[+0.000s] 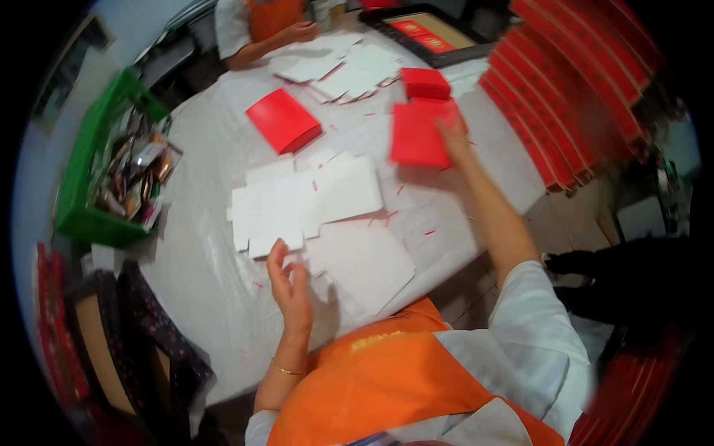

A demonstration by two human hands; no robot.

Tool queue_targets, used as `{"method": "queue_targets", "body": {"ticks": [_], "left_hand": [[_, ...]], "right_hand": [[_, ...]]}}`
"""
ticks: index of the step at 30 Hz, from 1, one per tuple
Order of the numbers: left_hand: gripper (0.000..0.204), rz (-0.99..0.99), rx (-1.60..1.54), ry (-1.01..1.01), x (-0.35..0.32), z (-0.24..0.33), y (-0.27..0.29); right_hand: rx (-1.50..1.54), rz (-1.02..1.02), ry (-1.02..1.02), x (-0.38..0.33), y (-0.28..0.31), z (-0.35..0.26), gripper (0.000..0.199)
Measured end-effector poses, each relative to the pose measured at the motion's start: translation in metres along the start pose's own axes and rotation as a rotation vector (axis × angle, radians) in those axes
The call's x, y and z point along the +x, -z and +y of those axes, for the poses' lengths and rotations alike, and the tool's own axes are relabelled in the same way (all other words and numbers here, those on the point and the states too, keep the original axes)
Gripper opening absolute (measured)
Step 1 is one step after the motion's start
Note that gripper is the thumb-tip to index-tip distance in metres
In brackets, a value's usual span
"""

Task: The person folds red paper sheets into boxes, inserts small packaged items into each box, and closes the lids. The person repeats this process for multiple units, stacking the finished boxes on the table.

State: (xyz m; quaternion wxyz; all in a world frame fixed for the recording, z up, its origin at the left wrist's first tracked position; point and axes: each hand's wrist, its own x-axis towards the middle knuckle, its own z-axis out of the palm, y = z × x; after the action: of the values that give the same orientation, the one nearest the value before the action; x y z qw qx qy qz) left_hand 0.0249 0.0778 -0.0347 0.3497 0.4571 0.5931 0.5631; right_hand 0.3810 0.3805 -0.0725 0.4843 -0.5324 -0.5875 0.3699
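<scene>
A folded red box (421,135) is in the grip of my right hand (451,132), out over the far right part of the table. Just beyond it sits a second red box (425,82). My left hand (288,286) is raised at the near edge of a flat box blank (282,204), white side up, with its fingers apart and nothing in them. Another white blank (364,264) lies partly under that one. Farther off, a finished-looking red box (282,120) rests on the table by itself.
Across the table (201,178) a co-worker's hand (301,31) is beside a pile of white blanks (349,70). A green crate (97,197) of small packets stands left. Tall stacks of red boxes (554,97) rise at right, near a black-rimmed tray (424,33). Red scraps dot the tabletop.
</scene>
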Motion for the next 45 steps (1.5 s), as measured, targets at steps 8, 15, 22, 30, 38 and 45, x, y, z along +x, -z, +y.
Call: {"method": "queue_targets", "body": {"ticks": [8, 15, 22, 30, 38, 45], "left_hand": [[0.045, 0.149, 0.2, 0.061, -0.015, -0.029, 0.026], [0.048, 0.287, 0.444, -0.009, 0.024, -0.042, 0.046], [0.04, 0.206, 0.019, 0.209, 0.0, -0.065, 0.051], [0.064, 0.173, 0.071, 0.014, -0.031, -0.012, 0.038], [0.033, 0.103, 0.343, -0.261, -0.075, 0.01, 0.08], [0.006, -0.012, -0.283, 0.231, -0.101, -0.049, 0.072]], "right_hand": [[-1.009, 0.478, 0.327, 0.093, 0.02, 0.032, 0.046], [-0.809, -0.435, 0.632, -0.025, -0.105, -0.07, 0.049], [-0.744, -0.681, 0.802, -0.072, -0.087, -0.066, 0.035], [-0.292, -0.821, 0.769, -0.175, -0.126, -0.18, 0.015], [-0.103, -1.021, 0.257, -0.248, -0.157, -0.201, 0.007], [-0.176, -1.086, -0.085, -0.275, -0.174, -0.161, 0.014]]}}
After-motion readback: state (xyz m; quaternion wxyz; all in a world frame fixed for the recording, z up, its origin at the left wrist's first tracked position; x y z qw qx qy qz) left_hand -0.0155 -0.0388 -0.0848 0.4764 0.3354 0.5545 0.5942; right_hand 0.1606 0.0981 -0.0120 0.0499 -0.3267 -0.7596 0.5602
